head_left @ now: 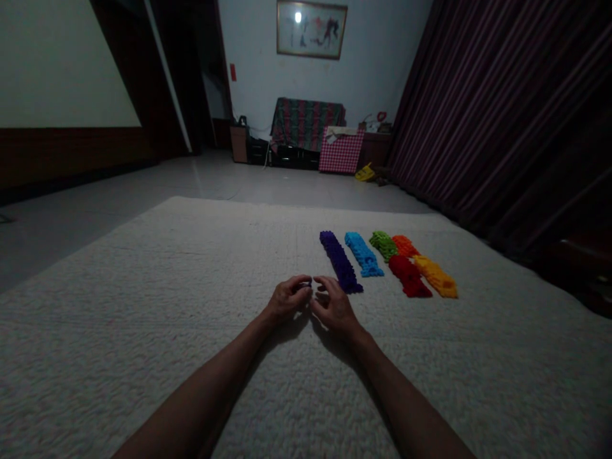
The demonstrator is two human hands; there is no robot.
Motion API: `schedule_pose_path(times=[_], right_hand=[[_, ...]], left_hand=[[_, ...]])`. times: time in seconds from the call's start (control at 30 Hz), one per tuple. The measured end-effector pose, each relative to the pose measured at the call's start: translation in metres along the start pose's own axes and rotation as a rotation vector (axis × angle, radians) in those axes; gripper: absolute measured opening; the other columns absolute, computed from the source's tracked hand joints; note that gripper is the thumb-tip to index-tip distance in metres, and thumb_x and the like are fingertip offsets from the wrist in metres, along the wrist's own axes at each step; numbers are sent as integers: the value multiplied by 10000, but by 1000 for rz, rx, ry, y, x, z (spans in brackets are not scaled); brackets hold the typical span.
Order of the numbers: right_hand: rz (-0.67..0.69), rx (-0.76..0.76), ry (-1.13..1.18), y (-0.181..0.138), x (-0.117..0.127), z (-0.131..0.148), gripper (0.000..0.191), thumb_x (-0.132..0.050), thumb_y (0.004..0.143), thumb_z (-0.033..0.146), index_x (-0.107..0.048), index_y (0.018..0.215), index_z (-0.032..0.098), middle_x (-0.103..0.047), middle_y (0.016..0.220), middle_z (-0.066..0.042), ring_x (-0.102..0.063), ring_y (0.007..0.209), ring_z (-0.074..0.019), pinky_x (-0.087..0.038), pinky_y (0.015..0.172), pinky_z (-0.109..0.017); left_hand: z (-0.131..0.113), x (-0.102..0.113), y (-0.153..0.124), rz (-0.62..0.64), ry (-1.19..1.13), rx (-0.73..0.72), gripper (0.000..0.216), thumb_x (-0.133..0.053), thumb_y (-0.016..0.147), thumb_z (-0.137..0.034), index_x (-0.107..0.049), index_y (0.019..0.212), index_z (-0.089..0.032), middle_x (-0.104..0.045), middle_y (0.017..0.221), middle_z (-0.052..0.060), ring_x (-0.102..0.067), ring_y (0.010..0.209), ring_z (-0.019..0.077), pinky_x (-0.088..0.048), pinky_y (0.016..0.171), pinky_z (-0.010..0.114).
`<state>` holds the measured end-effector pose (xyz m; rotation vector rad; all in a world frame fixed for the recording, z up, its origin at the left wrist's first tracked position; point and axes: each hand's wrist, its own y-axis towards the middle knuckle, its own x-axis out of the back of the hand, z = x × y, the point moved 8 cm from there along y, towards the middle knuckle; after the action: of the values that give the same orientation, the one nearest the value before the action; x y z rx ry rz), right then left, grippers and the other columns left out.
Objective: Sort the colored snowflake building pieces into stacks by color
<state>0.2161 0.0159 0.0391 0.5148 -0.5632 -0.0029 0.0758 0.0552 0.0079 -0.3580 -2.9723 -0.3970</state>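
My left hand (289, 298) is closed in a pinch just left of the middle, with a small dark purple piece (308, 284) showing between thumb and fingertips; its kind is too small to make out. Facing it, my right hand (336, 309) has its thumb and fingers curved apart, and I see nothing between them. Beyond the right fingers lies a dark purple bumpy strip (340, 261). Next to that is a light blue strip (363, 254), then green (384, 246), orange (404, 245), red (410, 276) and yellow-orange (437, 277) bumpy groups lying close together.
A pale quilted cover (191, 274) spreads under my hands. Past its far edge runs a grey floor (215, 175). Against the back wall stand a cloth-draped object (306, 121) and a pink checked cloth (341, 152). A dark purple curtain (478, 115) hangs at right.
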Motion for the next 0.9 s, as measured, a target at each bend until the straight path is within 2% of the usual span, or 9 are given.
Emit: schedule_pose_path(times=[0.17,0.33,0.47,0.6,0.67,0.73,0.83,0.9], right_hand=[[19,107,-83,-2,-11,17,491,-632,798,201,-578,1286,210,-606,1251,-120,-580,1219,-249,-519,1049,-438],[-9,84,-75,-4,-14,18,489,-662,786,196,-591,1270,207,-617,1242,-112,-593,1185,-247,-528,1026,-435],[-17,92,-78,-4,-14,20,500,-643,761,170,-609,1259,189,-639,1199,-109,-611,1144,-238,-536,999,-412],[-10,154,-115,-2,-13,26,460,-635,766,204,-618,1225,173,-649,1132,-109,-622,1080,-240,-553,937,-397],[-43,169,-135,-1,-7,25,409,-641,793,250,-623,1195,179,-645,1107,-106,-623,1052,-238,-557,909,-386],[-116,138,-190,2,6,19,420,-660,808,313,-618,1203,177,-629,1121,-115,-616,1054,-247,-552,913,-393],[-248,5,-373,3,32,2,525,-696,785,376,-608,1252,151,-593,1168,-146,-580,1102,-288,-510,981,-451],[-294,-120,-510,3,49,-8,555,-700,775,380,-610,1265,137,-579,1190,-162,-553,1123,-314,-479,1007,-479]], left_hand=[[4,0,2,1,-117,12,501,-738,776,-360,-678,1224,-145,-748,1178,135,-731,950,218,-603,857,363],[7,-3,1,38,-153,92,659,-782,736,-470,-645,1284,-131,-733,1203,154,-733,905,220,-605,765,325],[6,-3,0,35,-154,101,696,-782,726,-498,-636,1295,-125,-717,1238,161,-735,914,230,-610,787,343],[2,0,0,3,-109,90,631,-755,755,-501,-670,1253,-124,-734,1209,156,-729,963,251,-600,841,360],[0,2,0,-21,-118,90,600,-737,769,-505,-685,1227,-121,-733,1214,164,-726,952,244,-593,843,359],[1,1,0,-20,-146,111,605,-727,770,-515,-682,1224,-118,-722,1229,178,-727,900,230,-591,772,342],[6,-2,-1,-7,-190,157,637,-734,751,-516,-665,1236,-110,-711,1219,195,-724,830,214,-560,647,303],[8,-3,-1,-5,-204,175,637,-741,739,-500,-660,1236,-109,-716,1188,190,-720,816,205,-544,626,289]])
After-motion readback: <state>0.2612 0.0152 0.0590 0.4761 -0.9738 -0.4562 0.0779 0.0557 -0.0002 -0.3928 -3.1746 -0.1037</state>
